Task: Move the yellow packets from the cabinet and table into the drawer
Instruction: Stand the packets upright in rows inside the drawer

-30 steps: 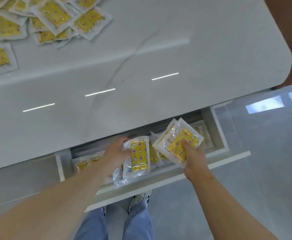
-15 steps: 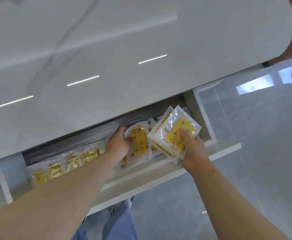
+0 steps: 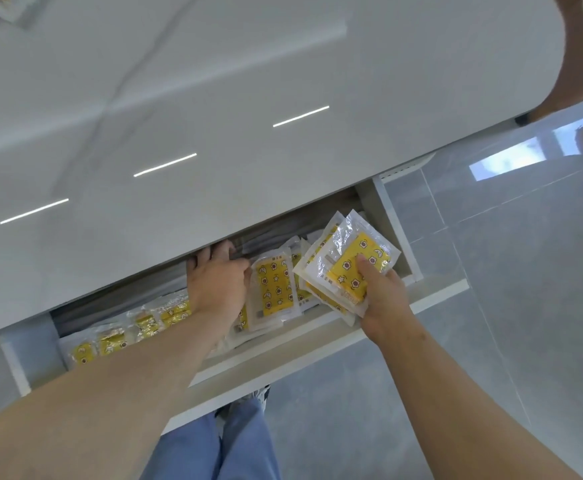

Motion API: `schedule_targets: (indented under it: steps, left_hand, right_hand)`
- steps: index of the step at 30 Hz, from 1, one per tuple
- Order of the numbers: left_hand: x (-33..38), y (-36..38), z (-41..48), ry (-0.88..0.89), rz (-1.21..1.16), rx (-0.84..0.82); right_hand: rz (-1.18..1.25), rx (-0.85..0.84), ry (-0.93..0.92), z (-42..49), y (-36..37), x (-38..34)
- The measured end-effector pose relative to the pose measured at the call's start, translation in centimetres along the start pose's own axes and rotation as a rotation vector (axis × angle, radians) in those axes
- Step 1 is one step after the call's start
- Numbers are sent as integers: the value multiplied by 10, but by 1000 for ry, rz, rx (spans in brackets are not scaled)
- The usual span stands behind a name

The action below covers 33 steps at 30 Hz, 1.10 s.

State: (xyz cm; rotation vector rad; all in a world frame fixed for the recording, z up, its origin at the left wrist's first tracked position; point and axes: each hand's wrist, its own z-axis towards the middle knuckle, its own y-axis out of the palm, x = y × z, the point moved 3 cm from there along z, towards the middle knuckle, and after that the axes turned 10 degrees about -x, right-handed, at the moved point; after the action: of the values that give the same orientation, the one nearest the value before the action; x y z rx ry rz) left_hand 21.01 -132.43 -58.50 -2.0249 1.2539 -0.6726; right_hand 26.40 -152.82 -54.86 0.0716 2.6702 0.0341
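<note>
Table [image 3: 283, 64] over open drawer [image 3: 283, 351] | left hand [image 3: 217, 289]: fingers [image 3: 207, 258] spread, empty | right hand [image 3: 383, 299], at its 3 o'clock: grips packets [image 3: 348, 271]

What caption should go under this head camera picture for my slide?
Right hand holds a stack of yellow packets over the open drawer while the left hand reaches inside.

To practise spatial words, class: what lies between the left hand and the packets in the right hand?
One yellow packet in the drawer, more behind it, shown in the head view.
</note>
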Motion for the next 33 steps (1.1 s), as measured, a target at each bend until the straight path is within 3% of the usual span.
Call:
schedule_targets:
  steps: [2,4,7,10,12,15,17,19,23,27,33]
  left_hand:
    - [-3,3,2,-19,-222,-83]
    - [-3,6,3,-93,-384,-305]
    - [0,6,2,-91,-151,-469]
    - [3,-3,-4,-21,-125,-387]
    - [9,-20,-11,77,-447,-343]
    - [23,-45,-25,130,-1186,-504]
    - [27,-56,-27,116,-1369,-619]
    - [27,-60,-26,85,-1359,-633]
    - [25,-59,-17,-15,-1240,-511]
    - [23,-51,-1,15,-783,-349]
    - [49,-22,25,44,-403,-370]
  right_hand:
    - [8,3,-10,-4,-1,-2]
    - [18,3,-17,-8,-2,-4]
    - [33,-1,-29,-13,-2,-6]
    - [94,-22,-7,-18,1,-8]
    - [137,-63,32,-25,5,-10]
    - [174,-147,108,-35,12,-15]
    - [178,-186,150,-40,17,-18]
    - [181,-195,158,-41,19,-21]
    - [81,-89,90,-31,7,-29]
    - [-87,2,9,-12,-14,-44]
    - [-451,-169,-36,16,-35,-61]
